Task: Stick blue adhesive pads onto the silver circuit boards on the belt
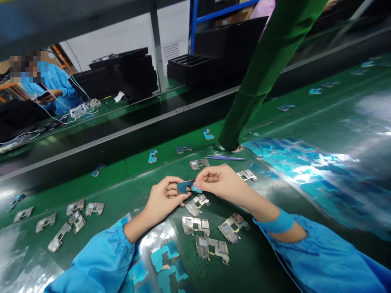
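Right hand (220,182) | circuit boards (212,248) below | tweezers (225,158) ahead | green duct (262,85) beyond

My feed shows a light blue smock (330,260), its left sleeve (97,256) gathered in a puckered elastic cuff above the left hand (165,199). The right sleeve (305,248) matches, and a wide blue band (275,223) circles that forearm.
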The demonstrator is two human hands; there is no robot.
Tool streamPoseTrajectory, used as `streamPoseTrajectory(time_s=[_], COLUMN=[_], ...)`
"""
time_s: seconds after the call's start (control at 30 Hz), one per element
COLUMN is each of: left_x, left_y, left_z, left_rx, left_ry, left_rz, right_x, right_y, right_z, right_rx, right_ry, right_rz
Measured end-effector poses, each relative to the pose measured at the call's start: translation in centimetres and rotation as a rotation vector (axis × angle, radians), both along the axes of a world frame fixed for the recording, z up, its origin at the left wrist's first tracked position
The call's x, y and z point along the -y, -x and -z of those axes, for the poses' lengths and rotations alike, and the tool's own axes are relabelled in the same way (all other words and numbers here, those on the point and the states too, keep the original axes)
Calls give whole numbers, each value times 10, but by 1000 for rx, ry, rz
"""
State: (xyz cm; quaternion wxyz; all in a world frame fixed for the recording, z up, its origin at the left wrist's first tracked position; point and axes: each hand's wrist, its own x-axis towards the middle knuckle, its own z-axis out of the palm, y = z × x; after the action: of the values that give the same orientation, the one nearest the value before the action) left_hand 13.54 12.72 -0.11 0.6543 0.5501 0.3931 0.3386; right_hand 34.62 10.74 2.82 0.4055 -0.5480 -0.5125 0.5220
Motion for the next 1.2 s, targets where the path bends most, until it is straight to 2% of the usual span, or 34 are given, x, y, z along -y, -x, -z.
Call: streamPoseTrajectory(time_s=[0.5, 0.9, 1.2], left_x=[0, 3, 4], left_y=[1, 0, -1], left_z=[3, -2, 0], left_rx=[27, 9, 29], left_ry=[8, 41, 23], left_rz=[7, -5, 4], right_x=[-3, -1, -2], right_y=[-3, -4, -3], right_z=[8, 13, 13], right_rx=[8, 25, 38], right_ry=[-21, -54, -66], right_rz=[-9, -27, -34])
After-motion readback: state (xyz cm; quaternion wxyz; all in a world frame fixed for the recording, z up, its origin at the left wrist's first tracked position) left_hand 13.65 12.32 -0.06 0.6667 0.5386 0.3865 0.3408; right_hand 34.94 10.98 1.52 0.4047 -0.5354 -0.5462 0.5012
